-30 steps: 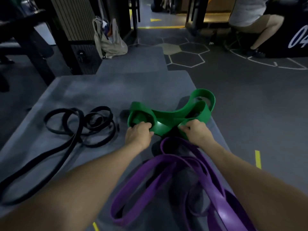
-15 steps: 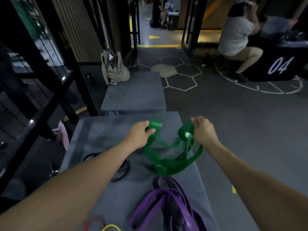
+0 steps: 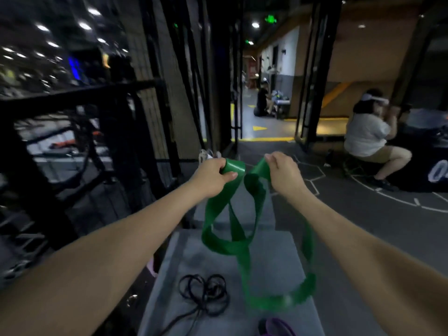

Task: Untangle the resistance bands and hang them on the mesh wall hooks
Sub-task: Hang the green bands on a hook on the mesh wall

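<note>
Both my hands hold a wide green resistance band (image 3: pixel 232 241) up in the air above a grey padded box (image 3: pixel 274 258). My left hand (image 3: pixel 213 177) grips one end of it, and my right hand (image 3: pixel 282 172) pinches the other end. The band hangs down between them in twisted, crossing loops, its lowest loop blurred just above the box. A thin black band (image 3: pixel 206 293) lies coiled on the box below. A bit of a purple band (image 3: pixel 278 327) shows at the bottom edge.
A black metal rack and mesh fence (image 3: pixel 80 132) stand to the left. A second grey box (image 3: pixel 244 207) sits beyond the first. A person (image 3: pixel 368 139) crouches at the right by a black block. Dark floor with white lines lies to the right.
Both hands have lifted the green band from the box surface up high, and its loops now hang down. My view has tilted upward, so the purple band has nearly left the frame.
</note>
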Motion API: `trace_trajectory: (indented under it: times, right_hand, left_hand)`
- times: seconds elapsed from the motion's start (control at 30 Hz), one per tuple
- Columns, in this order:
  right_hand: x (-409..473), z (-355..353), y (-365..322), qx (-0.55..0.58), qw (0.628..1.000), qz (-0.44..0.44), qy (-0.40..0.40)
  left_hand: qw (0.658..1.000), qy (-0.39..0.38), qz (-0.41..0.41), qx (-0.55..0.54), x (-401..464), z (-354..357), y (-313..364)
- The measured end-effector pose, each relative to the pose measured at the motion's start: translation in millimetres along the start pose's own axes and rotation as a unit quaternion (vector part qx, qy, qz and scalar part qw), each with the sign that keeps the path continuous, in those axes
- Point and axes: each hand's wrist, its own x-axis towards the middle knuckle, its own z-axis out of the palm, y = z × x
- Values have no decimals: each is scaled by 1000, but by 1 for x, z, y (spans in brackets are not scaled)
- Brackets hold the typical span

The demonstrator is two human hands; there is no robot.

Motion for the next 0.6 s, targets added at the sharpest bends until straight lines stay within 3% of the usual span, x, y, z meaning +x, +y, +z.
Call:
trace_trajectory:
  times: [0.13, 0.27, 0.43, 0.6]
  right_hand:
    - [8, -19, -62, 85, 994, -72, -10]
    - [-8, -16, -121, 210, 968, -112, -75]
    - [-51, -2, -199, 345, 909, -146, -182]
    - [-111, 5, -282, 416, 842, -191, -285]
  left_hand:
    - [995, 89, -44, 14, -41, -61, 33]
    - [978, 193, -83, 6, -97, -104, 60]
    - [940, 308, -142, 32, -188, -146, 77]
    - [878, 441, -184, 31, -304, -199, 99]
